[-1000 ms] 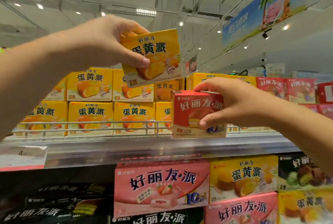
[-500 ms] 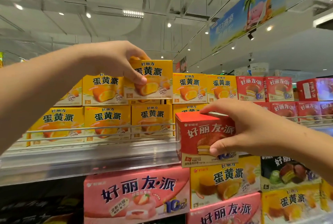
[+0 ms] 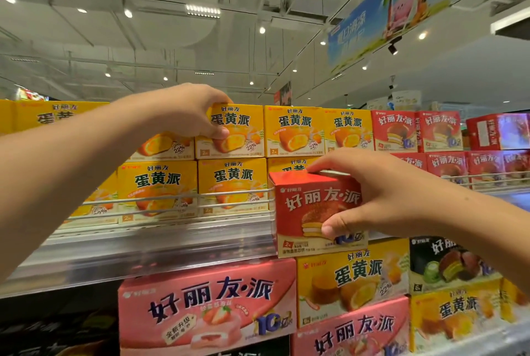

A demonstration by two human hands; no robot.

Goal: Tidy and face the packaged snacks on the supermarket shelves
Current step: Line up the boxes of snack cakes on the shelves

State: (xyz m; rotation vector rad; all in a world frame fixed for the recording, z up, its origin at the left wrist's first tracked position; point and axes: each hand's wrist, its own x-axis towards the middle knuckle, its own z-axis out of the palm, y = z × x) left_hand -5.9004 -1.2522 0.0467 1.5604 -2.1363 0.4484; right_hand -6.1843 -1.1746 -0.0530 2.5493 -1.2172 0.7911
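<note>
The left hand (image 3: 183,110) is gripping a yellow box (image 3: 233,130) in the top row of the upper shelf (image 3: 160,244). The fingers are curling over the box's top edge and the thumb is pressing on its front face. This box is sitting level with the yellow boxes (image 3: 318,130) just to its right and on top of the lower row (image 3: 195,186), which is standing behind the wire rail (image 3: 177,198).

The right hand (image 3: 381,195) is clamping a red box (image 3: 318,212), fingers over the top and thumb on the lower front. The red box is being held in front of the shelf edge, clear of the stacks, with its printed face toward the camera. Whether it is touching the shelf edge cannot be determined.

Red boxes (image 3: 415,132) are occupying the upper shelf further right. Below the shelf, a pink box (image 3: 206,307), a larger yellow box (image 3: 352,281) and a dark box (image 3: 450,264) are facing forward. A banner (image 3: 390,8) is hanging from the ceiling.
</note>
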